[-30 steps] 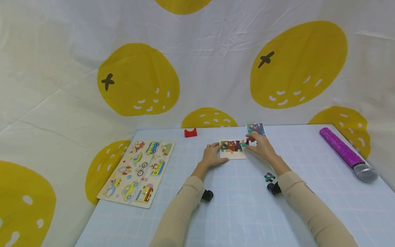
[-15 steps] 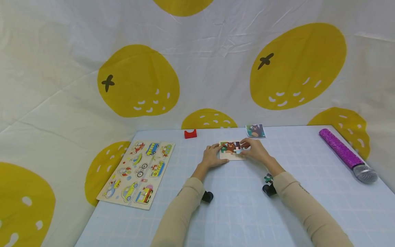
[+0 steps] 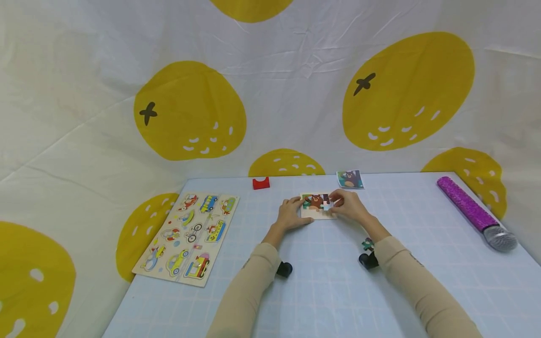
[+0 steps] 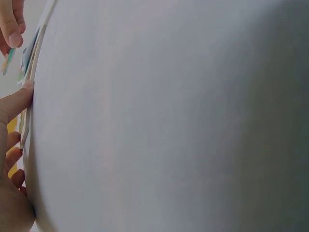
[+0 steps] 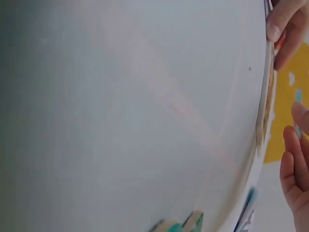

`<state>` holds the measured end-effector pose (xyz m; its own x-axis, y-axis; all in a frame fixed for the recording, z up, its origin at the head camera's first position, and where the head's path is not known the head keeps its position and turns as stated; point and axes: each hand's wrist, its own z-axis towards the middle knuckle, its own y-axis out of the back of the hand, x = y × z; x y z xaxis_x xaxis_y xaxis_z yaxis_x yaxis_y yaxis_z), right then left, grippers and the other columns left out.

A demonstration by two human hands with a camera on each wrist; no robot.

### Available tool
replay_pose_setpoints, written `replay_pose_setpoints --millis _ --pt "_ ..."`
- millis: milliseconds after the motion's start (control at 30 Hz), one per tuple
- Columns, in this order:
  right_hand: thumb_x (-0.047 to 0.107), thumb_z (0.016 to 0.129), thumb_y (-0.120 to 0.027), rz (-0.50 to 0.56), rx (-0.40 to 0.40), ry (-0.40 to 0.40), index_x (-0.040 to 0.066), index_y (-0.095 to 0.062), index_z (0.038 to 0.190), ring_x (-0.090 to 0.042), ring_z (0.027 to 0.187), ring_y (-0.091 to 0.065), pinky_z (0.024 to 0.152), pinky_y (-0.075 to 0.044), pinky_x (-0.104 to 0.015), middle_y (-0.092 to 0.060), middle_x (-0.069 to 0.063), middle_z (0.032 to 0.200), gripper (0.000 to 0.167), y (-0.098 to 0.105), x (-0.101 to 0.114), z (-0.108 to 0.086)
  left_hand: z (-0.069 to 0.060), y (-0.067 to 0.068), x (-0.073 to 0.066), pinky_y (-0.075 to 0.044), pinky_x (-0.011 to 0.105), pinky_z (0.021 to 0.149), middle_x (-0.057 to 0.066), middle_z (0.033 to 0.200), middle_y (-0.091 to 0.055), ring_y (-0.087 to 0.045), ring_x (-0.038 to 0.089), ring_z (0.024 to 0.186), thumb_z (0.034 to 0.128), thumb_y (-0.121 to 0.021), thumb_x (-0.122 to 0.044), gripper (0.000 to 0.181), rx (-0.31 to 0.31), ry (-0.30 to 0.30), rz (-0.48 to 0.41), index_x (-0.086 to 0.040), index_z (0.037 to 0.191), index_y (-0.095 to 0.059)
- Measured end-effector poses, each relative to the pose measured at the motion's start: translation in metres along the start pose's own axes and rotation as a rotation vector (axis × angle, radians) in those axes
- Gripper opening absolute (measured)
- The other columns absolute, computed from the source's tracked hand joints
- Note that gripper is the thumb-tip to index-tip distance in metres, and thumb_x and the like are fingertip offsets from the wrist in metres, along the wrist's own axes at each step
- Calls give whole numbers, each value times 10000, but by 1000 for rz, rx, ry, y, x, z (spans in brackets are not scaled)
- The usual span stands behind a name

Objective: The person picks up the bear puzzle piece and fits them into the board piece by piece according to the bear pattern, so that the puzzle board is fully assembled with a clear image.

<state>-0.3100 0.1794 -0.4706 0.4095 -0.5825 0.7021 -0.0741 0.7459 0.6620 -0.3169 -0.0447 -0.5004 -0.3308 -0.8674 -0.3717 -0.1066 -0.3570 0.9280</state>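
A small puzzle board [image 3: 322,216] with a brown bear picture lies flat on the table. My left hand [image 3: 290,212] grips its left side, thumb at the near edge; in the left wrist view the thumb of that hand [image 4: 14,154] presses on the board's edge [image 4: 26,121]. Above the board's right part, my right hand [image 3: 351,205] pinches a puzzle piece [image 3: 327,206] between thumb and fingers. The right wrist view shows this piece [image 5: 298,95] raised off the board [image 5: 264,104]. A loose green and dark piece [image 3: 367,244] lies by the right forearm.
Behind the board lies a bear picture card [image 3: 350,179], with a red block [image 3: 260,183] farther left. A wooden vehicle puzzle [image 3: 190,239] lies at the left, a purple glitter microphone [image 3: 469,204] at the right. Black round objects [image 3: 285,269] show beside both forearms.
My right hand has moved left and slightly nearer with its piece, from beside the board to over its right part. The left hand has stayed on the board.
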Motion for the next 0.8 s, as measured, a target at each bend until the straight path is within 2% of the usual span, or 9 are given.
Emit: replay_pose_setpoints --millis 233,533,800 --pt "-69 749 -720 33 -22 16 -111 -600 1048 -368 812 -648 728 -550 -395 -642 -270 1002 325 0 -2 2 1 -1 0 -351 429 1032 53 1448 -413 -403 274 1240 805 -650 -529 748 5 6 7 -159 1420 -438" --pt "-25 756 -744 27 -41 6 -82 -613 1048 -327 810 -650 735 -546 -393 -654 -249 1018 325 0 -2 4 1 -1 -1 -355 424 1027 56 1442 -421 -408 269 1225 795 -656 -532 752 -1 13 -16 -161 1415 -448" --pt "11 737 -777 7 -78 39 -78 -615 1047 -319 799 -655 735 -544 -412 -660 -232 1003 361 -1 0 3 0 -1 0 -348 427 1029 57 1440 -423 -404 271 1227 795 -668 -516 746 -6 16 -39 -151 1409 -454"
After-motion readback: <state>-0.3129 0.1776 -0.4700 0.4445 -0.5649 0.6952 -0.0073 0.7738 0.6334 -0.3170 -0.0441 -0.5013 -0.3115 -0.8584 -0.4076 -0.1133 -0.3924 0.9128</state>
